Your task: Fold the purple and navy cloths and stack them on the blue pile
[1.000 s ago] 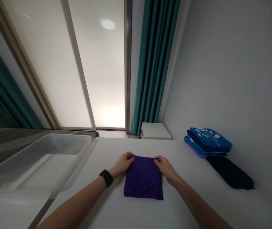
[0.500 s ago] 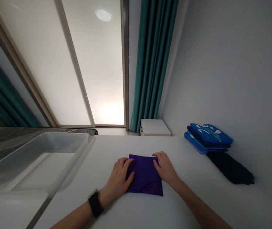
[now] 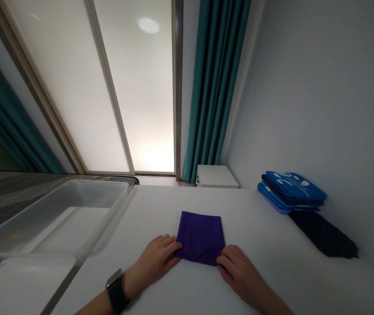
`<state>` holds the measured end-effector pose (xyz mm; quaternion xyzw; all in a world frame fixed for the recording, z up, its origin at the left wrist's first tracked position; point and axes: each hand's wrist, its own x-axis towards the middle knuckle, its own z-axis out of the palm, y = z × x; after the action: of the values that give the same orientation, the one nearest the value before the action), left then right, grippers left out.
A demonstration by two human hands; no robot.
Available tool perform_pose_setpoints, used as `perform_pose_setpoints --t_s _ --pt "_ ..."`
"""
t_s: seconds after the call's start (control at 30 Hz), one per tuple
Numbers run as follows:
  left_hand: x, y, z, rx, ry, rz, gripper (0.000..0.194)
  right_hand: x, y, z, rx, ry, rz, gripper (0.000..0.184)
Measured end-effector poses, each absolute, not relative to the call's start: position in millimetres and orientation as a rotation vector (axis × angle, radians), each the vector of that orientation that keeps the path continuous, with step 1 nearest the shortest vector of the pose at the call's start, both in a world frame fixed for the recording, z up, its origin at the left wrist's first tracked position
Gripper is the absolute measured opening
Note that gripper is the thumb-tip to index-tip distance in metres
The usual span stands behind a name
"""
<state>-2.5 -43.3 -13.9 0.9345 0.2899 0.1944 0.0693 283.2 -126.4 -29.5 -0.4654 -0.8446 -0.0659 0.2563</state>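
Note:
A folded purple cloth [image 3: 202,234] lies flat on the white table [image 3: 154,203], roughly square, with a slight crease along its near side. At its near left corner, my left hand [image 3: 160,256] pinches the edge between thumb and fingers; a black watch is on that wrist. My right hand [image 3: 236,267] grips the near right corner the same way. Part of each corner is hidden under the fingers.
To the left stands a translucent plastic bin [image 3: 85,249]. A stack of folded blue fabric pieces [image 3: 292,192] with white print sits at the right by the wall, beside a dark folded cloth [image 3: 325,234]. Beyond the table is a white cabinet [image 3: 218,176].
Both hands have moved from the cloth's sides and far right corner down to its near corners and closed on them. The camera view has shifted slightly.

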Motion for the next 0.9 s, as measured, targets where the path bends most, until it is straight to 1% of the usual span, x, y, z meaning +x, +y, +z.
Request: perform_pose_setpoints --t_s 0.1,0.33,0.4,0.53,0.6,0.67,0.7,0.8,0.83,0.9 --pt "-3.2 -43.5 -13.0 2.779 0.858 0.656 0.013 282.4 -126.6 -31.0 -1.254 -2.281 -0.223 0.018" --pt "-10.1 -35.9 -17.9 2.885 0.757 0.716 0.015 280.5 -127.8 -32.2 -1.260 -2.291 -0.272 0.021" --pt "-10.6 -32.3 -20.7 3.003 0.710 0.680 0.015 280.2 -127.1 -32.9 -1.248 -2.297 -0.266 0.022" --pt "-10.0 -32.2 -17.8 3.195 0.658 0.506 0.010 280.0 -128.0 -33.9 -1.245 -2.300 -0.237 0.022" --pt "-10.1 -36.3 -10.7 3.173 0.670 0.439 0.007 281.3 -130.2 -31.0 -1.260 -2.313 -0.180 0.019" --pt "-10.4 -41.4 -1.9 3.097 0.691 0.451 0.004 283.5 -131.7 -25.0 -1.264 -2.323 -0.134 0.016" --pt "-10.0 -43.5 2.0 3.063 0.694 0.485 0.009 284.7 -131.5 -21.4 -1.255 -2.331 -0.129 0.018" --pt "-4.5 -45.5 8.3 3.033 0.629 0.570 0.028 285.6 -125.5 -12.4 -1.193 -2.398 -0.142 0.037" --pt "-1.1 -44.5 8.0 3.040 0.588 0.564 0.030 284.6 -122.0 -11.1 -1.177 -2.431 -0.136 0.041" --pt "6.7 -40.7 4.4 3.052 0.512 0.523 0.026 281.3 -114.6 -11.4 -1.166 -2.480 -0.127 0.040"
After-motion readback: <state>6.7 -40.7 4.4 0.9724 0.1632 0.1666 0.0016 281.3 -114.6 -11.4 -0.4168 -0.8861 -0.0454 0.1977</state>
